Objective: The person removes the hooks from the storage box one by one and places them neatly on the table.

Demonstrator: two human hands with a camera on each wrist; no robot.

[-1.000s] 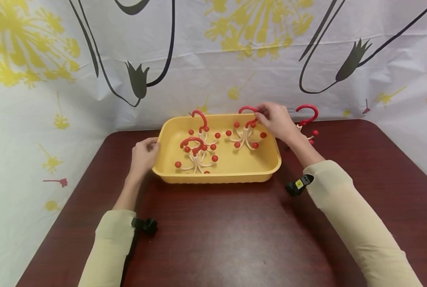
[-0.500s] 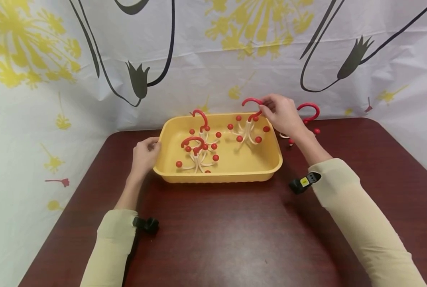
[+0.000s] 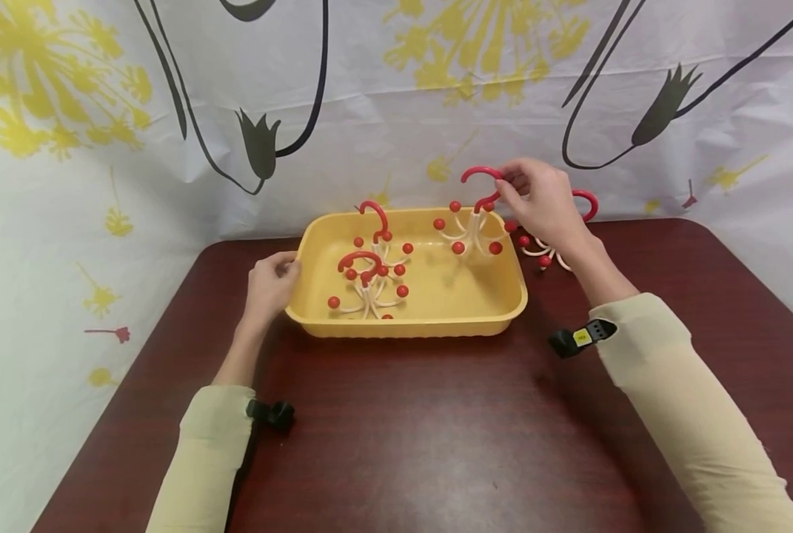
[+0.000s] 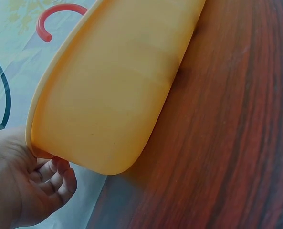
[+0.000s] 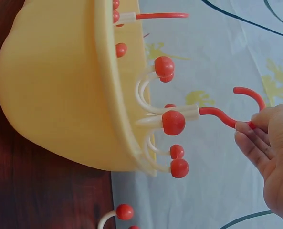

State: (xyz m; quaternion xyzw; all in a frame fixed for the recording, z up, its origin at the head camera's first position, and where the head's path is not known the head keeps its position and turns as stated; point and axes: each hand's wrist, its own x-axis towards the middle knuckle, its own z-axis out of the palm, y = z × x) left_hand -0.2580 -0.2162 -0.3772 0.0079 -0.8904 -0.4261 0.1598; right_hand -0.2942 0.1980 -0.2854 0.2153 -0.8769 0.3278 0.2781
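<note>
My left hand [image 3: 271, 283] grips the left end of a yellow plastic tub [image 3: 403, 323], its fingers curled under the rim in the left wrist view. My right hand [image 3: 544, 201] pinches the red hook of a multi-arm hanger [image 3: 474, 222], whose curved cream arms end in red balls. It hangs upright over the tub's back right corner, and in the right wrist view its arms [image 5: 146, 119] show just past the rim. Two more such hangers, a rear one [image 3: 384, 219] and a front one [image 3: 368, 292], stand in the left half of the tub.
Behind my right wrist, another hanger [image 3: 548, 250] stands on the dark red-brown table [image 3: 396, 422], to the right of the tub and partly hidden. A white sheet [image 3: 369, 133] with yellow and grey flower prints hangs directly behind the tub.
My right hand has lifted the hanger up from the tub's right half and carried it a little to the right. My left hand has kept its grip on the tub.
</note>
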